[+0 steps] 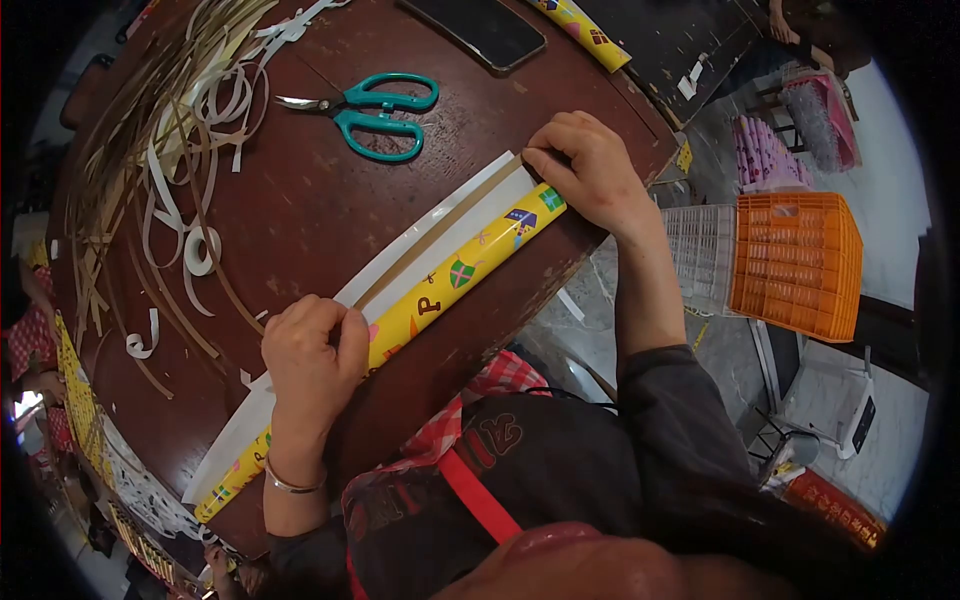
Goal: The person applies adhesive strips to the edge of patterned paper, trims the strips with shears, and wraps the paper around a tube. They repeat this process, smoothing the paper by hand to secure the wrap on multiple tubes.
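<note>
Because the tangle (165, 150) of loose strips sprawls across the left of the worktop (290, 240), we see a risk there first: a stray piece could catch on the paper and end up stuck under its edge. The small white ring (190, 252) lies at the tangle's near side, where a sweep of the forearm could send it rolling.

Next comes our left hand (312, 355). Its grip is curled tight and pressed over the paper; its underside is hidden, so we cannot tell whether it pinches anything. If it bears down too hard, the roll could crease or flatten.

The scissors (378, 115) lie just beyond the paper, untouched; a careless reach past them could meet the blades.

The yellow roll (430, 305) slants along the near side of the worktop, its white margin lying beyond it. Uneven pressure between the hands could skew it, and its place near the edge invites a slip. The brown strip (440, 235) runs along that margin; too little tension would leave it wavy, too much could pull it askew.

The phone (480, 32) lies well apart. Our right hand (585, 170) has its grip closed, thumb to finger, on the strip's far end; letting go early could spoil the line.
</note>
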Motion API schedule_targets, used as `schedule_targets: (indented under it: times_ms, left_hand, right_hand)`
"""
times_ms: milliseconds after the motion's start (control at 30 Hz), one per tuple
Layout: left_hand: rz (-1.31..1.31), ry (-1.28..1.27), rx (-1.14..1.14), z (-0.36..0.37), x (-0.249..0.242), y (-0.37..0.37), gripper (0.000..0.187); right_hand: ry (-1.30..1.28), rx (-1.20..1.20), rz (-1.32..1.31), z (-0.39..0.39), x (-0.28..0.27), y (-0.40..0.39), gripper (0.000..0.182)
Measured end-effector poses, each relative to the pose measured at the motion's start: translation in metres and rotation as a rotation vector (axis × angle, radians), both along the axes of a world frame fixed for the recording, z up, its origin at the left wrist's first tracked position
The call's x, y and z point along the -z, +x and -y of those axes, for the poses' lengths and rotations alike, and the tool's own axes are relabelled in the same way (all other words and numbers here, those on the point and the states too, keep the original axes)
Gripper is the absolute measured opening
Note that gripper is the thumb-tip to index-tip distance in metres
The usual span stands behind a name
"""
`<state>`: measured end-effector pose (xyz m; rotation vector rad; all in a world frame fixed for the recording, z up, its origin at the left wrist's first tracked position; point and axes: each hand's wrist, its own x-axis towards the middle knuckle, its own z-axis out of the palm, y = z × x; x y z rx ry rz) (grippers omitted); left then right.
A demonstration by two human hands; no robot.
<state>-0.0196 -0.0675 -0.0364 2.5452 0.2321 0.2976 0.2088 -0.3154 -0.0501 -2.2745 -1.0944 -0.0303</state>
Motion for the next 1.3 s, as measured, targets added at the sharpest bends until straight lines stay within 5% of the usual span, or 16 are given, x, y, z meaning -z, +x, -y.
schedule_targets:
  times_ms: [1300]
  left_hand:
    - [0.025, -0.05, -0.042, -0.0023, 0.0029, 0.0026, 0.016]
  right_hand:
    - [-0.121, -0.023, -0.033, -0.0023, -0.0055, 0.0059, 0.014]
